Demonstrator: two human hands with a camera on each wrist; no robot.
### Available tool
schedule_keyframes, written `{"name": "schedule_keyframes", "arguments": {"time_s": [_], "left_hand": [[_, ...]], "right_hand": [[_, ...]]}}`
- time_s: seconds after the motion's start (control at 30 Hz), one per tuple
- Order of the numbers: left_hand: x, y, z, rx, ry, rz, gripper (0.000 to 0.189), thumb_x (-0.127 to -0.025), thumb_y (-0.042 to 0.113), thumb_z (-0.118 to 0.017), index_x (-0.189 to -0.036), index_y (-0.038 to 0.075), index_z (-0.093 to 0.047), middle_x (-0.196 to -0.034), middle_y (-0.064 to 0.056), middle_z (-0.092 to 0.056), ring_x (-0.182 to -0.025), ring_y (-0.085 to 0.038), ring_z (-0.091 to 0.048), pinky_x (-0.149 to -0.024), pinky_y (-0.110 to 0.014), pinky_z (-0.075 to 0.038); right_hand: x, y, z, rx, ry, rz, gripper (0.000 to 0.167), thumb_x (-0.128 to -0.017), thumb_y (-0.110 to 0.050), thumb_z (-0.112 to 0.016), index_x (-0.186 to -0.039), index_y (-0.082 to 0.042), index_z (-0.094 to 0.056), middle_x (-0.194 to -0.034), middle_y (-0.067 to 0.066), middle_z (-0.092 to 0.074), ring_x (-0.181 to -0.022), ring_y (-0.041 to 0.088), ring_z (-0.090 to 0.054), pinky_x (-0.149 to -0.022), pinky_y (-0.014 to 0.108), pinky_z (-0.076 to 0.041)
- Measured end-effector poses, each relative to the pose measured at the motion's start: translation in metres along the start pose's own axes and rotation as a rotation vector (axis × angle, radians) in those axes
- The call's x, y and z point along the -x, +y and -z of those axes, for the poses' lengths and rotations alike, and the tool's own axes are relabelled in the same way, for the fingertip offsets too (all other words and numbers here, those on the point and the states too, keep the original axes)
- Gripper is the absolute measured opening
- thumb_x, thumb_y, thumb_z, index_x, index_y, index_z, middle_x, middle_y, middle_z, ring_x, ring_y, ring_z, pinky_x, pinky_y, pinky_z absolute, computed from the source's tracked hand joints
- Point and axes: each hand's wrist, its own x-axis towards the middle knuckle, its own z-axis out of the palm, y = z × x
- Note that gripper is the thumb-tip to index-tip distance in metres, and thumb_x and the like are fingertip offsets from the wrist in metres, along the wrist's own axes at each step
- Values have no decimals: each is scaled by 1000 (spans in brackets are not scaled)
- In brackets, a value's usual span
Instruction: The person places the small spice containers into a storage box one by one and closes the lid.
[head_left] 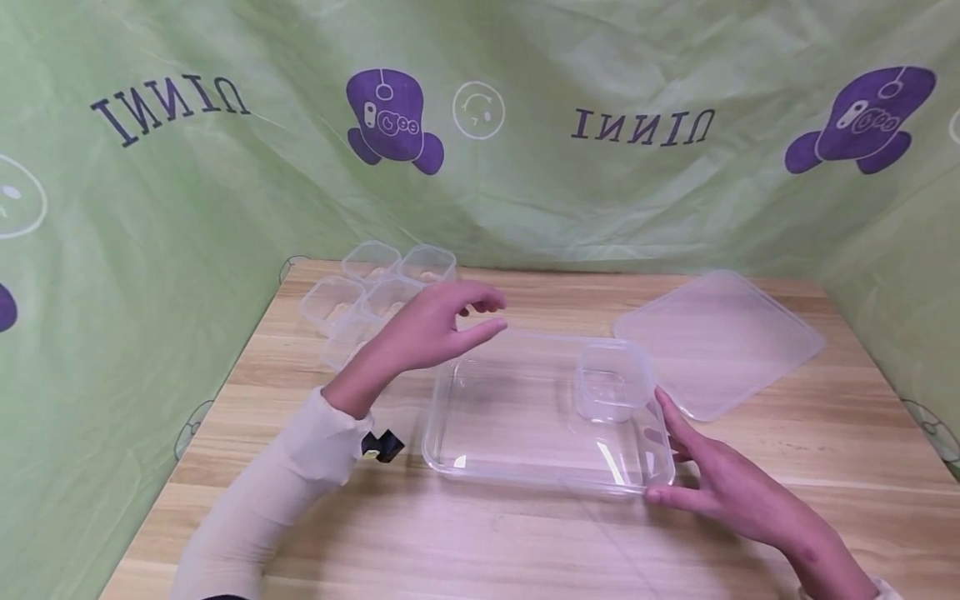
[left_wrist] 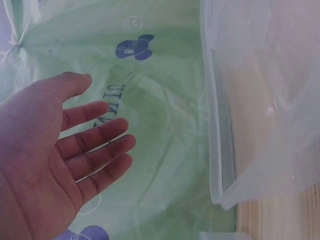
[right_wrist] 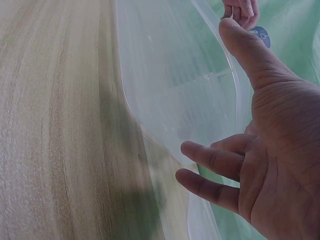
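A large clear rectangular plastic container (head_left: 510, 433) lies on the wooden table, with a small clear square cup (head_left: 611, 387) inside its far right corner. Above the container's far left corner hovers my left hand (head_left: 431, 329), its fingers loosely extended and holding nothing; the left wrist view shows its bare palm. My right hand (head_left: 731, 483) is at the container's right end, thumb at the near corner rim and fingers along the side. In the right wrist view the fingers of that hand (right_wrist: 280, 140) look mostly straight beside the clear wall.
Several small clear cups (head_left: 330, 302) stand grouped at the back left. A flat translucent lid (head_left: 720, 342) lies at the back right, partly by the container. A small black object (head_left: 388, 446) shows beside my left sleeve. Green printed cloth (head_left: 525, 208) hangs behind the table (head_left: 480, 550).
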Motion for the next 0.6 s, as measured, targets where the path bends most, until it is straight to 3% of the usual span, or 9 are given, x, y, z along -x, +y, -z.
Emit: {"name": "schedule_keyframes", "arguments": {"time_s": [0.33,0.6], "left_hand": [[25,-17,22,-77,68,60,32,-97,28,-74,-121,7,-71,-113,-3,-72,-104,-20,-65,-86,-38,-53],[46,-30,38,-213,42,138,31,-97,31,-73,-121,11,-70,-118,-2,-70,-104,-22,-63,-87,-42,-52]], "right_hand": [[0,-1,1,4,-3,-8,118,-84,-36,-87,-167,-16,-5,-143,16,-58,-108,14,-67,-88,39,-56],[0,1,0,6,-1,-16,119,-84,-37,-87,-167,-17,-5,-144,16,-58,-107,13,-67,-87,39,-56]]}}
